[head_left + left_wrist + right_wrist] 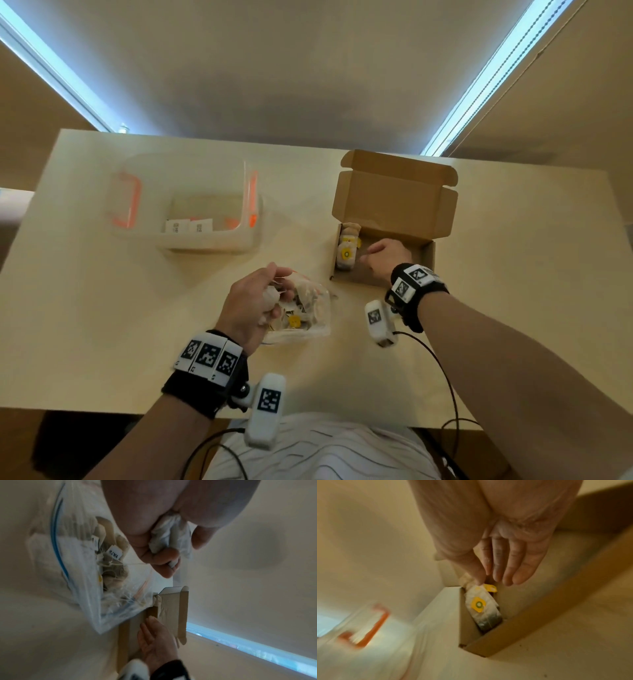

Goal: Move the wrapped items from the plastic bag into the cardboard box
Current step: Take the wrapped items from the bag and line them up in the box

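A clear plastic bag (310, 317) with a blue zip line lies on the table, stuffed with several paper-wrapped items (111, 566) and yellow tags. My left hand (260, 298) grips its bunched rim (164, 536). The open cardboard box (394, 202) stands to the right, lid tilted back. Wrapped items (347, 250) with yellow stickers stand against its left wall; the right wrist view shows one (479, 605) in the corner. My right hand (387, 255) is inside the box beside them, fingers (508, 566) straight, the thumb tip touching the top of a wrapped item.
A clear plastic tub (185, 205) with orange handles sits at the back left, holding white labelled slips. The pale table (102, 325) ends close to my body, where black cables (445, 383) hang off the front edge.
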